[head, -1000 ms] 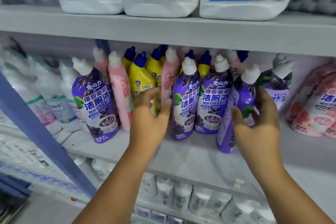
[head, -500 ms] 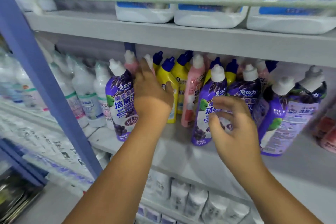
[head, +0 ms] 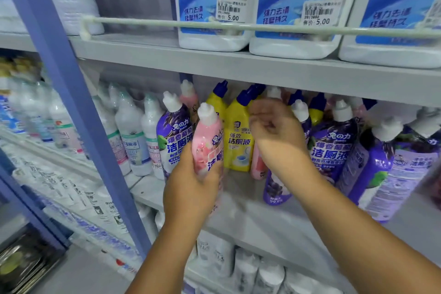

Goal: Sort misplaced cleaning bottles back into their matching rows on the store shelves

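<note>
My left hand [head: 188,188] grips a pink bottle [head: 207,141] with a white cap, held upright in front of the middle shelf [head: 253,219]. My right hand [head: 276,133] is curled over the neck of a second pink bottle [head: 257,164] standing among the others; whether it grips it is hidden. Purple bottles stand on the left [head: 175,141] and on the right [head: 331,150], and one [head: 274,188] shows below my right wrist. Yellow bottles [head: 238,145] with blue caps stand behind.
A blue upright post [head: 59,83] divides the shelving on the left. White bottles [head: 133,141] fill the row beside it. Large white jugs with blue labels [head: 212,7] sit on the top shelf behind a rail [head: 238,27]. White bottles [head: 245,267] fill the shelf below.
My left hand took the pink bottle from the row and drew it forward. My right hand left the purple bottles and rose left to the other pink bottle. The view shifted right and closer.
</note>
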`<action>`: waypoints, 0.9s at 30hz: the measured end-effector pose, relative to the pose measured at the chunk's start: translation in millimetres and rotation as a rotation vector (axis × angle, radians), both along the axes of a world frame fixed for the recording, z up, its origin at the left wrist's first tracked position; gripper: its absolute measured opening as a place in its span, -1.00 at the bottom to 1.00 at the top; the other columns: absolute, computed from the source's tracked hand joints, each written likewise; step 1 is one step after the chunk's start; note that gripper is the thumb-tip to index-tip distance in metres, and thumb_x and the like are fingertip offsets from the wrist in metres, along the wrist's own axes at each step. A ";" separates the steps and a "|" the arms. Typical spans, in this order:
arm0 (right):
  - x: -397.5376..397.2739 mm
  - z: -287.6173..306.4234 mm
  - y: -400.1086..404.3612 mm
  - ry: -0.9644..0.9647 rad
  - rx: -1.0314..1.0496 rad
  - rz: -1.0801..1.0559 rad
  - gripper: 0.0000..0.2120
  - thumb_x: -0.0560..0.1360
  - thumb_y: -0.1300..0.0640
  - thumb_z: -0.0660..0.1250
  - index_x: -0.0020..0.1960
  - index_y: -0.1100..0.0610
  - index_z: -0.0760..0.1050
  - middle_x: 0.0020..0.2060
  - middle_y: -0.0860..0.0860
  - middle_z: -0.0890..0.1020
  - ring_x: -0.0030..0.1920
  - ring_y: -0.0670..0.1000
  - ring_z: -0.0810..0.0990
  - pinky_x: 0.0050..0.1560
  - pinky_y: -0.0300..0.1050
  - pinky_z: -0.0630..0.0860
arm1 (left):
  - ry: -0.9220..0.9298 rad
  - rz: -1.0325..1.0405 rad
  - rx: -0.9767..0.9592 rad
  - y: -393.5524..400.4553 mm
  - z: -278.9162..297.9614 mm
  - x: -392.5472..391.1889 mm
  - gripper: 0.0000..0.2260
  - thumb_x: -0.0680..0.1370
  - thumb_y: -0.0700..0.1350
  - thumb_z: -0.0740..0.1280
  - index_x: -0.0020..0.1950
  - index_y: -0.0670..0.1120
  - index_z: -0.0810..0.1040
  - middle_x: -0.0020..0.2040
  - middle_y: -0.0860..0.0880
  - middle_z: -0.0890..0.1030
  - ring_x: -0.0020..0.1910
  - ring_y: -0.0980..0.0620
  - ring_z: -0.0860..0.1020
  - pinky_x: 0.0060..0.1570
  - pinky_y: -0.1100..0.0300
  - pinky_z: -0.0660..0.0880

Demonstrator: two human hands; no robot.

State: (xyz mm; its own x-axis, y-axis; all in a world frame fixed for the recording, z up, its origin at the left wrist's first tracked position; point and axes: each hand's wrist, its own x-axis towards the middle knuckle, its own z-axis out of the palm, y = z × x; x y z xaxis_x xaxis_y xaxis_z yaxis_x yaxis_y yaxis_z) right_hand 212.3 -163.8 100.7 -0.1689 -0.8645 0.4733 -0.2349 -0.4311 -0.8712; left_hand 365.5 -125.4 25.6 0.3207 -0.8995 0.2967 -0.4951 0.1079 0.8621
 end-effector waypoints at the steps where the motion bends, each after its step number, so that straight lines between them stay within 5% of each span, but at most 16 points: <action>1: 7.7 5.0 -11.4 0.039 0.018 0.005 -0.77 0.53 0.35 0.28 0.09 0.09 0.56 -0.02 0.01 0.65 -0.13 -0.16 0.58 -0.17 -0.49 0.44 | 0.016 -0.007 -0.004 6.4 -0.2 8.1 -0.58 0.51 0.10 0.46 0.33 0.28 0.45 0.02 0.29 0.65 -0.01 0.18 0.60 -0.04 0.13 0.53; 3: 25.8 12.8 -35.0 0.138 0.050 0.024 -0.81 0.55 0.28 0.29 0.12 0.13 0.59 -0.01 -0.03 0.65 -0.14 -0.20 0.56 -0.18 -0.51 0.39 | 0.072 -0.016 0.010 12.6 -1.1 24.5 -0.57 0.50 0.07 0.48 0.33 0.28 0.48 0.05 0.31 0.67 0.04 0.26 0.62 0.05 0.10 0.59; 6: 54.6 23.1 -68.5 0.290 0.072 0.098 -0.83 0.55 0.06 0.29 0.07 0.04 0.60 -0.03 -0.07 0.66 -0.03 -0.10 0.59 -0.02 -0.25 0.45 | 0.141 -0.026 0.032 14.9 -3.0 44.4 -0.59 0.51 0.03 0.50 0.32 0.27 0.51 0.08 0.32 0.68 0.09 0.28 0.63 0.16 0.04 0.59; 10: 87.0 32.1 -116.0 0.496 0.217 0.194 -0.48 0.52 -0.19 0.31 0.39 0.05 0.48 0.34 0.05 0.57 0.31 0.06 0.54 0.34 0.02 0.47 | 0.161 -0.085 0.058 12.4 -3.9 58.3 -0.55 0.53 0.03 0.48 0.36 0.31 0.46 0.12 0.32 0.67 0.14 0.25 0.63 0.22 -0.03 0.57; 16: 99.1 23.8 -131.7 0.666 0.282 0.250 -0.55 0.60 -0.06 0.25 0.43 0.11 0.35 0.28 0.07 0.52 0.21 0.05 0.50 0.16 -0.08 0.41 | 0.083 -0.167 0.092 11.5 -4.6 61.8 -0.53 0.52 0.11 0.47 0.34 0.41 0.38 0.14 0.38 0.63 0.14 0.23 0.62 0.17 -0.03 0.59; 21: 96.8 17.0 -119.3 0.624 0.211 0.097 -0.82 0.53 -0.03 0.29 0.07 0.03 0.46 -0.05 -0.03 0.51 -0.04 0.02 0.47 -0.11 -0.17 0.35 | 0.090 -0.213 0.093 5.9 -4.8 68.5 -0.54 0.53 0.09 0.46 0.33 0.43 0.38 0.15 0.39 0.62 0.15 0.22 0.62 0.18 -0.05 0.59; 27: 77.2 10.8 -77.4 0.402 0.021 -0.116 -0.82 0.59 0.20 0.30 0.18 0.17 0.52 0.09 0.16 0.62 0.11 0.14 0.57 -0.02 -0.18 0.35 | 0.119 -0.265 0.085 4.9 -7.1 75.6 -0.48 0.52 0.00 0.49 0.34 0.43 0.39 0.14 0.38 0.63 0.12 0.26 0.63 0.21 0.01 0.57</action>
